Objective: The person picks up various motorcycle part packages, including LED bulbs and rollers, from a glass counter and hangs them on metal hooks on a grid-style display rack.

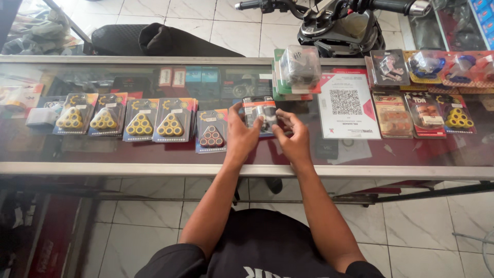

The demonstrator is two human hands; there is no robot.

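Centre of frame: left hand [241, 135] and right hand [293, 138] meet over a glass counter [154, 169]. Both grip one blister pack [260, 114] holding a small metal part; left fingers curl round its left edge, right fingers half-open, pinching its right edge. Pack sits just above the glass. Left of it, a row of roller-weight packs [140, 119]. Right of it, a code placard [348, 105]. Upper centre, stacked boxes [294, 74]; motorcycle handlebar [334, 15] behind.

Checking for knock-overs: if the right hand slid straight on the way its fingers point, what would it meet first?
Probably the blister pack that the right hand and left hand hold; beyond it, likely the stacked boxes.
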